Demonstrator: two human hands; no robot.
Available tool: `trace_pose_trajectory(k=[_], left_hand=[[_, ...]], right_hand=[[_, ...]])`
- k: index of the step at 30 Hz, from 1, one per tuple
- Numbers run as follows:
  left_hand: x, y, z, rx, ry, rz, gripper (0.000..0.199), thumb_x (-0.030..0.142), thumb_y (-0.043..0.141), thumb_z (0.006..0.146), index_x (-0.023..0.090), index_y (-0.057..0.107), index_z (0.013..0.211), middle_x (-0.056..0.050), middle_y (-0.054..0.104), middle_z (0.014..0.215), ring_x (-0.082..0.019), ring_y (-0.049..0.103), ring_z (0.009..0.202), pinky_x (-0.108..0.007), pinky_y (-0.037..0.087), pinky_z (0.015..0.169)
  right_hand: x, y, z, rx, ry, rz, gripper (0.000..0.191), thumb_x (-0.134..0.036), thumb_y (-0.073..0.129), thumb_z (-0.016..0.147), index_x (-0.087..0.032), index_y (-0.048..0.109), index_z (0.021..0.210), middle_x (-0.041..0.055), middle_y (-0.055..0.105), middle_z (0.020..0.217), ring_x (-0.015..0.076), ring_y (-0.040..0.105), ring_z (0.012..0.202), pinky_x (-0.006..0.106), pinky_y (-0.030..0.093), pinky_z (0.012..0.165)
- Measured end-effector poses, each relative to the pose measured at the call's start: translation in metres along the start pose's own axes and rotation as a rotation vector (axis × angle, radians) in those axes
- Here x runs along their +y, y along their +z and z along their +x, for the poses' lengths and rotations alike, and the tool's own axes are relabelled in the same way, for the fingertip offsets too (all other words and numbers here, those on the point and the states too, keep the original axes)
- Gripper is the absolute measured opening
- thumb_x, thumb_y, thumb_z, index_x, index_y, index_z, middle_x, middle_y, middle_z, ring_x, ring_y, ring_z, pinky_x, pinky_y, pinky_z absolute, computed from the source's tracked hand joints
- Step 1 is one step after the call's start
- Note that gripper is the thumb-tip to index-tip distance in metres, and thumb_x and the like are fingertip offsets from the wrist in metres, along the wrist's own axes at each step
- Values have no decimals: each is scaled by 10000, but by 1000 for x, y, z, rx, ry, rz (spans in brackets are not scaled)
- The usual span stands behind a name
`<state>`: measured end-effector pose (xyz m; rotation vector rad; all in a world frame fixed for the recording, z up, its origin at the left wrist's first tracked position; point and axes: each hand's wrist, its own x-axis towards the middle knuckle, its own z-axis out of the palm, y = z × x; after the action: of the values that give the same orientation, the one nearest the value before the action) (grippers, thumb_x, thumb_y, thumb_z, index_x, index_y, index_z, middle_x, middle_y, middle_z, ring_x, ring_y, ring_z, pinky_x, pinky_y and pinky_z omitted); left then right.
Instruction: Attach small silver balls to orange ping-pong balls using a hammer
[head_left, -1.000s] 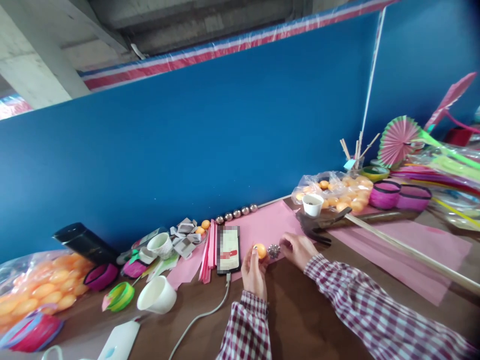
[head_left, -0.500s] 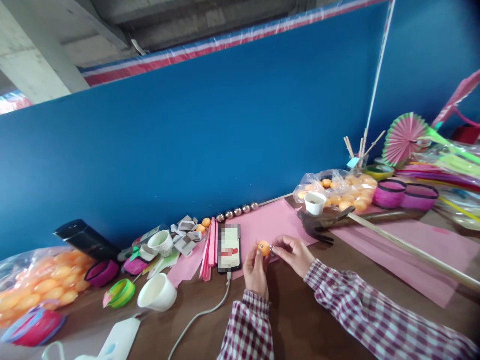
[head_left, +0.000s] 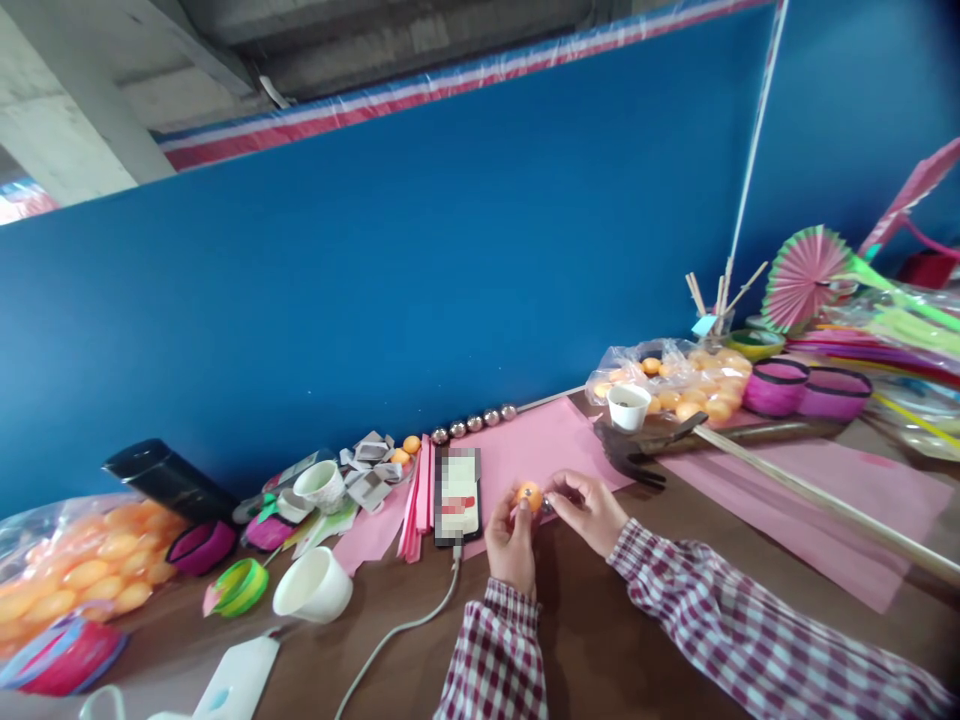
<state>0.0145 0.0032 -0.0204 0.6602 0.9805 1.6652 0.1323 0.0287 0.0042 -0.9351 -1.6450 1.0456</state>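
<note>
My left hand (head_left: 512,540) is closed around an orange ping-pong ball (head_left: 531,492), thumb in front and fingers behind. A small dark, shiny spot shows on the face of the ball. Just to its right, my right hand (head_left: 589,508) is pinched, thumb and forefinger together at a small silvery piece (head_left: 547,506). Its exact kind is too small to tell. Both hands are above the edge of a pink paper sheet (head_left: 525,445). Left of them a phone (head_left: 458,497) lies with its screen lit.
Shiny metal balls (head_left: 475,424) line the sheet's back edge. A hammer (head_left: 637,460) and a small white cup (head_left: 628,407) lie to the right, before a bag of orange balls (head_left: 705,385). A white cable (head_left: 397,632) runs from the phone. A white bowl (head_left: 313,587) stands left.
The orange ball has turned slightly in my left hand, so its dark spot has shifted toward the middle. My right fingertips have moved slightly right, a little away from the ball.
</note>
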Motion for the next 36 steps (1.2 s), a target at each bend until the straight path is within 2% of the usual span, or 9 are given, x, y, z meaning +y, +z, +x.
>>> trace_pose_trajectory(k=[6, 16, 21, 27, 30, 36], left_hand=[[-3, -3, 1, 0, -2, 11, 373, 284, 626, 667, 158, 558, 1011, -100, 597, 1041, -178, 584, 902, -319, 464, 794], [-3, -1, 1, 15, 16, 53, 403, 307, 627, 661, 154, 559, 1028, -112, 597, 1038, -184, 591, 880, -293, 488, 729], [-3, -2, 2, 5, 17, 63, 398, 293, 617, 674, 145, 543, 1036, -116, 595, 1036, -187, 589, 887, -304, 486, 750], [-2, -2, 1, -6, 38, 109, 407, 304, 634, 648, 153, 556, 1018, -107, 604, 1031, -199, 580, 922, -342, 452, 824], [-2, -3, 1, -2, 85, 168, 409, 306, 639, 637, 151, 567, 1008, -104, 615, 1007, -210, 567, 948, -355, 427, 857], [-2, -3, 0, -66, 154, 209, 370, 295, 600, 678, 140, 554, 1011, -114, 581, 1060, -216, 546, 977, -355, 427, 854]], right_hand=[[3, -1, 1, 7, 22, 24, 194, -325, 479, 764, -156, 572, 776, 29, 609, 710, 141, 555, 650, 235, 451, 590], [2, -1, 0, 48, -19, 37, 105, -280, 499, 759, -177, 497, 740, -16, 533, 647, 101, 510, 579, 209, 436, 542], [4, 1, 0, -15, 34, 127, 146, -314, 481, 771, -171, 512, 767, 5, 573, 681, 125, 554, 622, 252, 469, 599], [-1, 0, 1, -5, 71, 123, 176, -328, 559, 710, -153, 540, 716, -1, 571, 652, 120, 551, 607, 248, 467, 579], [1, 0, 2, -11, 80, 150, 183, -328, 588, 681, -149, 549, 686, 6, 572, 713, 122, 561, 645, 254, 474, 610], [9, 0, 2, -13, 92, 170, 188, -314, 600, 675, -127, 582, 676, 67, 566, 946, 150, 577, 765, 303, 475, 715]])
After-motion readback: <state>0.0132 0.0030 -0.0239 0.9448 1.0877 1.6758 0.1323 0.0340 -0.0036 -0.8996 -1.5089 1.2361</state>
